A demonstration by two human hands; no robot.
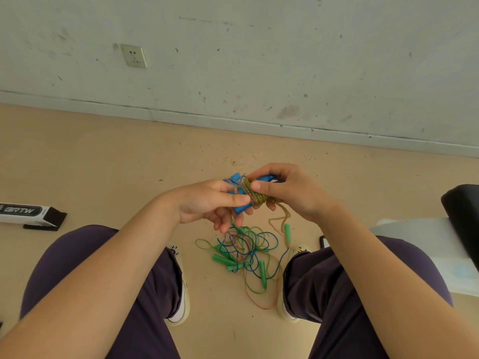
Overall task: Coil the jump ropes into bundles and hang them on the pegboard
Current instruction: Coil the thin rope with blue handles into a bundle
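Fingers of both hands meet in the middle of the frame around a small bundle [252, 194]: a yellowish, knobbly cord wound in tight turns around blue plastic handles. On the left hand [207, 203] the thumb lies straight along the near side of the bundle and presses on it, while the other fingers curl loosely under the lower blue handle. On the right hand [287, 190] the thumb tip presses on the cord wraps and the fingers arch over the top, closing on the far side of the bundle. A patch of blue-and-white woven cord shows at the bundle's upper left end, beside a rounded blue handle tip. One loose strand of the yellowish cord [281, 218] hangs from the bundle toward the lower middle of the frame.

Below the hands, between the person's knees, a tangle of thin ropes [246, 252] lies on the floor [103, 156]. Its cords are glossy and thin, green, blue and reddish, looped over one another, with several slim green plastic handles among them. One green handle [287, 233] lies just right of the tangle, near the hanging strand.

Smooth beige covers the floor, speckled with small dark bits near the scuffed pale wall [259, 60]. A white box with black ends [31, 215] lies at the left edge.
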